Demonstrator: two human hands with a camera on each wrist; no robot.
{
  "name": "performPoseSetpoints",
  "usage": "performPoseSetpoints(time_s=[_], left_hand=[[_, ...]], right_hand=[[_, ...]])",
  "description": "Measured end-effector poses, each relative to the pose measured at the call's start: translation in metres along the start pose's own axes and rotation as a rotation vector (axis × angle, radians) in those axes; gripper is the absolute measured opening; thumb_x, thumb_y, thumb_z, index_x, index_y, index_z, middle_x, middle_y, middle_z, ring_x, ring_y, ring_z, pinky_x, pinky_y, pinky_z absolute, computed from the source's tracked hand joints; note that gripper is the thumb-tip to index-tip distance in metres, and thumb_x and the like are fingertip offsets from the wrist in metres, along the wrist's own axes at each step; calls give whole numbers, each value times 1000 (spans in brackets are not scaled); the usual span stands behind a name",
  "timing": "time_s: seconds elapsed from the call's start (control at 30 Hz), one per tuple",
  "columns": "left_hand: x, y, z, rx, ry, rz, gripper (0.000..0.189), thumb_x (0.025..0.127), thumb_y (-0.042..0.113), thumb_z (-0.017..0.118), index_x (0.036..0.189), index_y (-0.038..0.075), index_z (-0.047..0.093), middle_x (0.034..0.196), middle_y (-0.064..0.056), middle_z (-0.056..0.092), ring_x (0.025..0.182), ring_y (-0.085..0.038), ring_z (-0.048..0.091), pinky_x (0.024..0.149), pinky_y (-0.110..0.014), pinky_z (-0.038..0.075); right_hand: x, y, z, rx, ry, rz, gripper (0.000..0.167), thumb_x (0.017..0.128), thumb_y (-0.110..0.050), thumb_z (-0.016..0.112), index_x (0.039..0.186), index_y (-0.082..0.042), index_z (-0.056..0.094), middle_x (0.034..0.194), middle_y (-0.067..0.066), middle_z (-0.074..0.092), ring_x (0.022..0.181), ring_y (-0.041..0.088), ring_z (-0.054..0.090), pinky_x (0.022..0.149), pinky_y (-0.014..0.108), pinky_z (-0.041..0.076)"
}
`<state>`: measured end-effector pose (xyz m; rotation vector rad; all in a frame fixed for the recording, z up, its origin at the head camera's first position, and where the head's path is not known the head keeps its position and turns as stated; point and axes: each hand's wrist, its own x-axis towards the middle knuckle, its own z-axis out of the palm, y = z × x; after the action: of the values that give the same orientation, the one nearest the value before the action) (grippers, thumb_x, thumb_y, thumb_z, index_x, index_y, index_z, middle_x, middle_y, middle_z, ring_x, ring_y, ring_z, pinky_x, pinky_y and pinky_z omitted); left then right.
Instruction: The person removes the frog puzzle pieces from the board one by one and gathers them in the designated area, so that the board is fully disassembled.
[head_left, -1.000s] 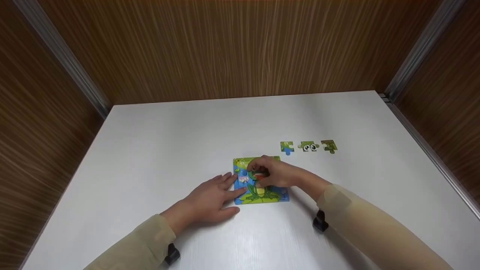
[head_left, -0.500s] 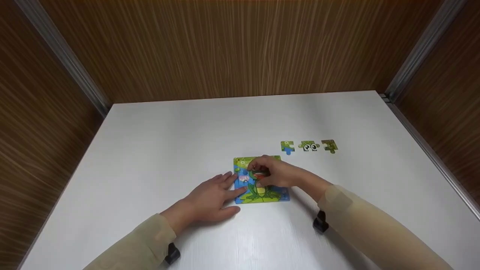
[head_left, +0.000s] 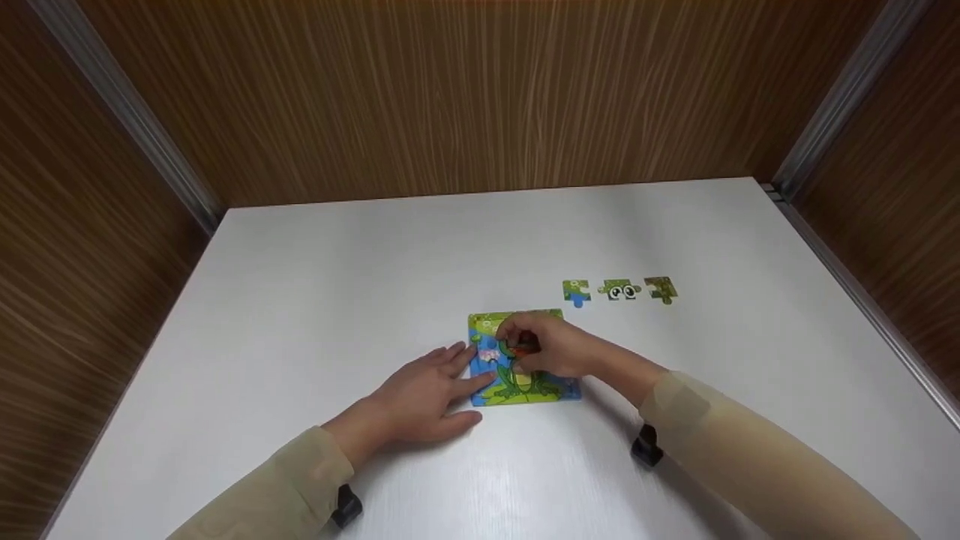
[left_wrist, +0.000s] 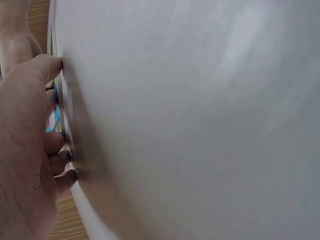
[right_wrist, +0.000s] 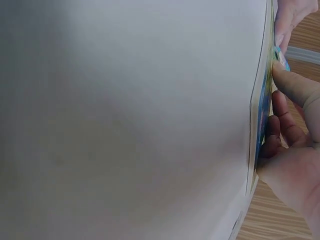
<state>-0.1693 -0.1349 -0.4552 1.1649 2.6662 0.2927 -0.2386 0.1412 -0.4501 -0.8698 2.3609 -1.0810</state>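
Observation:
A frog jigsaw puzzle [head_left: 491, 394] in green and blue lies flat on the white table, in the middle of the head view. My left hand [head_left: 424, 397] rests at its left side with fingers spread, the index fingertip on the puzzle and the thumb on the table just below it. Over the upper middle of the puzzle, my right hand [head_left: 555, 345] has its thumb and fingers curled, pinching a puzzle piece [head_left: 521, 349] with the frog's red mouth. That hand covers much of the piece. In the right wrist view, a blue and pink bit [right_wrist: 284, 60] stands tilted beyond the thumb.
Behind the puzzle to the right lie three loose pieces in a row: a green and blue one [head_left: 577, 291], one with the frog's eyes [head_left: 621, 290] and a dark green one [head_left: 661, 288]. Wood-grain panels [head_left: 480, 97] stand around the white table [head_left: 337, 285].
The right hand's fingers have shifted very slightly over the mouth piece, and less of the red shows. My left hand stays in place, and the loose pieces lie as before.

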Motion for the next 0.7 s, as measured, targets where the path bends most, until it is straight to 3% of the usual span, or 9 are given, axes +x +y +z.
performPoseSetpoints(time_s=[0.37, 0.7], left_hand=[[0, -4, 2, 2, 4, -2, 63, 108, 57, 43, 164, 28, 44, 170, -18, 29, 159, -36, 23, 129, -47, 21], [-2, -2, 2, -19, -29, -57, 63, 108, 62, 40, 165, 35, 38, 174, -11, 20, 162, -29, 16, 130, -45, 17]], right_hand=[[5, -6, 3, -56, 25, 44, 42, 91, -2, 83, 128, -14, 66, 103, 1, 64, 94, 19, 58, 86, 35, 53], [7, -10, 6, -50, 44, 58, 37, 91, -6, 85, 123, -13, 67, 96, 1, 64, 88, 17, 59, 79, 32, 53]])
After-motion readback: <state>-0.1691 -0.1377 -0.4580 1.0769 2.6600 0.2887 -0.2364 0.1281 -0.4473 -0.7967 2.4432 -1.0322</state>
